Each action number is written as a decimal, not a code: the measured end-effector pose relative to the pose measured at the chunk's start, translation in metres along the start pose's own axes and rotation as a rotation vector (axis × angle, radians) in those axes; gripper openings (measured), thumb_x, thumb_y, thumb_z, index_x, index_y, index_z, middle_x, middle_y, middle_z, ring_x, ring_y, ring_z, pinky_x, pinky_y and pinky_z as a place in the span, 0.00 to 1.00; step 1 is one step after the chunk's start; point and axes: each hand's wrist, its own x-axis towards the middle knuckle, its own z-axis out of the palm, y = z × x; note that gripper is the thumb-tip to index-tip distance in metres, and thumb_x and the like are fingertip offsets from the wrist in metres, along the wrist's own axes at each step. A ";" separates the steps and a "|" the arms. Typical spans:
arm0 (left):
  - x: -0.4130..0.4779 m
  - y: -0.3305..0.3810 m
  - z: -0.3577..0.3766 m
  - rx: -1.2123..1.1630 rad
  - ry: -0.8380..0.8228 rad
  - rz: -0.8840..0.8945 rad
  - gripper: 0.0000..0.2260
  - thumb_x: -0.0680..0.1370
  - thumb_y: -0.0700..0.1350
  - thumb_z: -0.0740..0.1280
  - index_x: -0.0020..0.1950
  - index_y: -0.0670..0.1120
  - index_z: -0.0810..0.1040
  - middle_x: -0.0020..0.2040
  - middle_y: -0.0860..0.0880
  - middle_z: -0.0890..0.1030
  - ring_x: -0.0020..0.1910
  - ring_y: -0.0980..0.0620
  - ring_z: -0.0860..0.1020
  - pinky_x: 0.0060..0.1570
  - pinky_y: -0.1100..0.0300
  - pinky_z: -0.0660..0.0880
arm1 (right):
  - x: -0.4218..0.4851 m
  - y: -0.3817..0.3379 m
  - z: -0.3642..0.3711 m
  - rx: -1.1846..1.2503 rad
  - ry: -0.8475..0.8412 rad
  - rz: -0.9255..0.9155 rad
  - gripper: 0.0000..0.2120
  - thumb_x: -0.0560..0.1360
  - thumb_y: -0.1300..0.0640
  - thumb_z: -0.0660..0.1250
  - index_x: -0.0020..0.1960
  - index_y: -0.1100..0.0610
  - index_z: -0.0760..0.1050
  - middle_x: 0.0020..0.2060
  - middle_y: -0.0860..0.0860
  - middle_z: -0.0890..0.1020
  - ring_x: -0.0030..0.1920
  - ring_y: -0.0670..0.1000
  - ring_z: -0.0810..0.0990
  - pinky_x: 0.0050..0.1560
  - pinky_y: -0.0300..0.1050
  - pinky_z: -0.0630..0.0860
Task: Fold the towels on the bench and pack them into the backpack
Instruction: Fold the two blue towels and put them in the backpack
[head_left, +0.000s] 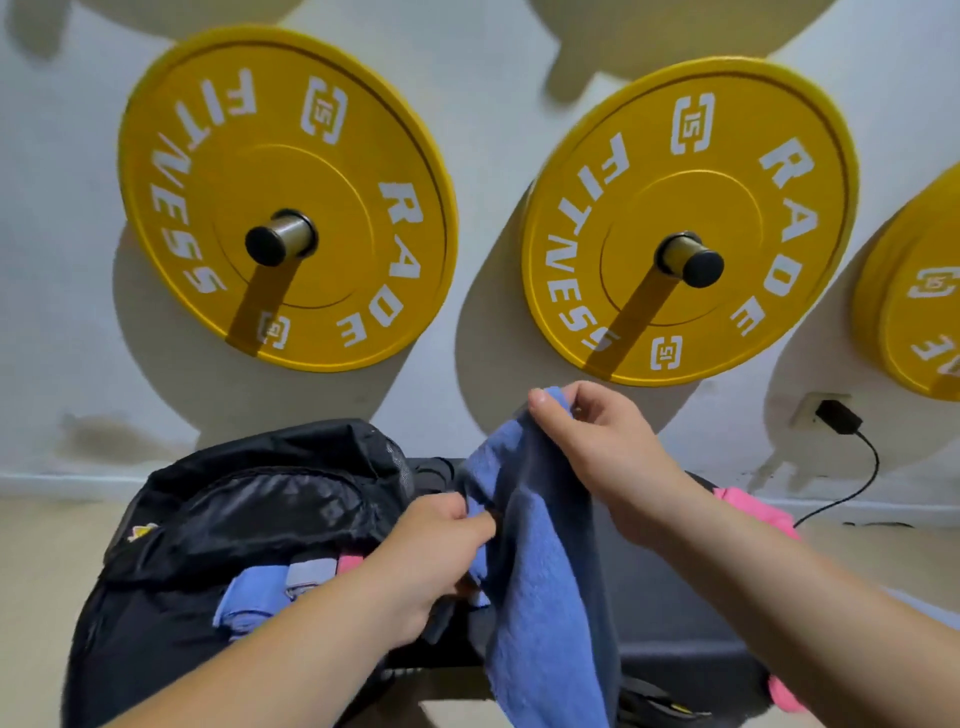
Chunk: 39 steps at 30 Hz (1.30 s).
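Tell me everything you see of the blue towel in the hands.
The blue towel looks like soft, fuzzy terry cloth, plain and one colour. It is unfolded and hangs in loose vertical folds. The right hand pinches its top corner, held high; the left hand grips an edge lower down. It hangs in front of the black bench, just right of the open backpack, and its lower end runs out of the picture.
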 end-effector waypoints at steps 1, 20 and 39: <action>0.000 -0.002 0.000 -0.023 0.025 0.029 0.06 0.76 0.44 0.66 0.45 0.43 0.80 0.46 0.43 0.87 0.46 0.40 0.85 0.52 0.45 0.81 | -0.006 0.001 -0.005 -0.193 0.011 -0.008 0.15 0.77 0.44 0.70 0.41 0.55 0.75 0.33 0.48 0.76 0.34 0.46 0.73 0.36 0.39 0.70; -0.034 0.038 -0.026 0.256 -0.414 0.418 0.21 0.78 0.30 0.64 0.59 0.55 0.79 0.53 0.54 0.87 0.52 0.54 0.85 0.51 0.59 0.80 | -0.056 0.017 -0.012 0.040 -0.559 0.045 0.19 0.76 0.65 0.73 0.66 0.58 0.77 0.61 0.56 0.84 0.65 0.57 0.81 0.65 0.56 0.76; 0.030 0.007 -0.042 0.682 -0.101 0.209 0.14 0.69 0.32 0.59 0.39 0.46 0.82 0.25 0.52 0.76 0.25 0.57 0.68 0.28 0.64 0.64 | -0.021 0.088 -0.054 -0.170 0.225 0.153 0.15 0.79 0.47 0.69 0.43 0.58 0.74 0.37 0.64 0.79 0.36 0.50 0.75 0.38 0.45 0.71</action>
